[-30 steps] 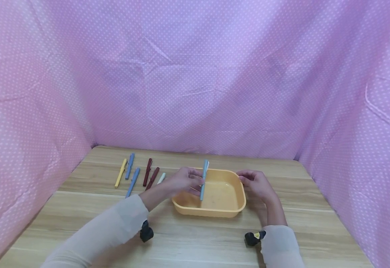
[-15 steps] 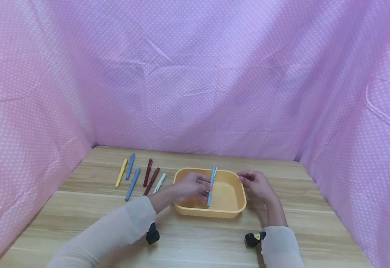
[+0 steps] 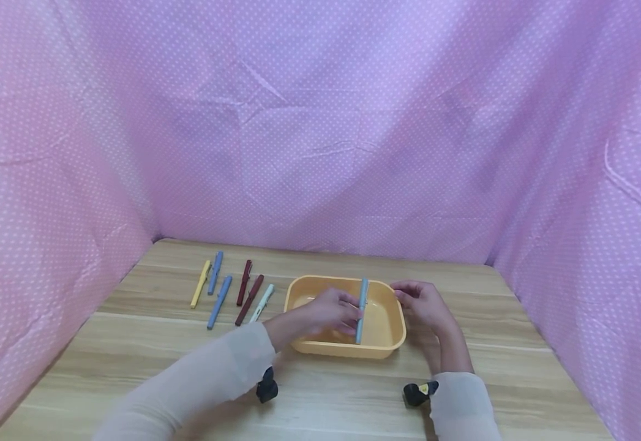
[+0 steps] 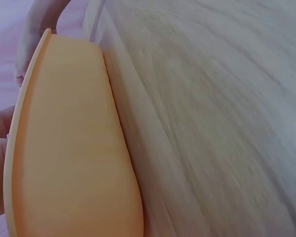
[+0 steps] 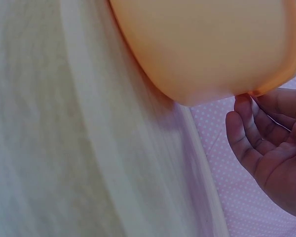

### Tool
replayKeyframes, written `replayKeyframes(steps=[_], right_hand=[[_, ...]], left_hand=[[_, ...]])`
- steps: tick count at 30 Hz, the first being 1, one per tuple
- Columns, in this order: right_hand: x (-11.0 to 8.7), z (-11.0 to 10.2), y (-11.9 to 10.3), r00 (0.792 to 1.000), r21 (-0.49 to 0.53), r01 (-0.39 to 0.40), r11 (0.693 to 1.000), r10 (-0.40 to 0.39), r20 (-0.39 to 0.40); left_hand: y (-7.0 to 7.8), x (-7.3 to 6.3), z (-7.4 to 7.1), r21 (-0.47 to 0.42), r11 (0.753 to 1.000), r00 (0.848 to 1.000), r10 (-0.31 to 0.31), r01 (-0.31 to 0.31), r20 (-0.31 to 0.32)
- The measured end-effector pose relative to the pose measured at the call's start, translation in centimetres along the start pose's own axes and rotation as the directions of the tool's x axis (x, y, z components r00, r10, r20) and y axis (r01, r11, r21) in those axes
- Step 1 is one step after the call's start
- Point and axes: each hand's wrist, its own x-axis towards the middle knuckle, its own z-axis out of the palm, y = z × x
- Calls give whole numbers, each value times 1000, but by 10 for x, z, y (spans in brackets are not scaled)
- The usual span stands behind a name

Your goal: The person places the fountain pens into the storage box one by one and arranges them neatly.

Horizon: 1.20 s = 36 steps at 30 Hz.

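Note:
In the head view my left hand (image 3: 333,311) is over the yellow-orange plastic basin (image 3: 348,350), its fingers holding a light blue pen (image 3: 362,309) with a clip. The pen stands nearly lengthwise away from me, inside the basin's outline. My right hand (image 3: 420,303) pinches the basin's rim at the far right corner, thumb and fingers at the edge. From the right wrist view, that hand (image 5: 274,138) has its fingertips at the basin's rim (image 5: 227,54). The left wrist view shows mostly the basin's outer wall (image 4: 74,138), which hides most of the left hand.
Left of the basin lie a yellow pen (image 3: 201,284), two blue pens (image 3: 215,273), two dark red pens (image 3: 245,283) and a pale mint pen (image 3: 262,303). They rest on a wooden table (image 3: 342,398). A pink dotted curtain (image 3: 320,122) stands around its back and sides.
My left hand has moved right and slightly toward me with the light blue pen, lowering it at the basin's middle. My right hand keeps its place at the rim.

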Motion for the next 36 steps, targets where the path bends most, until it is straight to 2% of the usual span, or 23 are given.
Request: replayKeyframes(steps=[11,26,36], right_hand=[[2,0,2,1000,-26,-11,1000,11,5],[-2,-4,3,1000,21,3,1000,-4,20],[0,-3,3,999,29,9,1000,-10,34]], left_hand=[[-3,10,12,-4,998,997,-57,57,-54],[-8,19,27,41,995,993,-90,93,-73],[-11,23,33,23,989,987,-141,144,-82]])
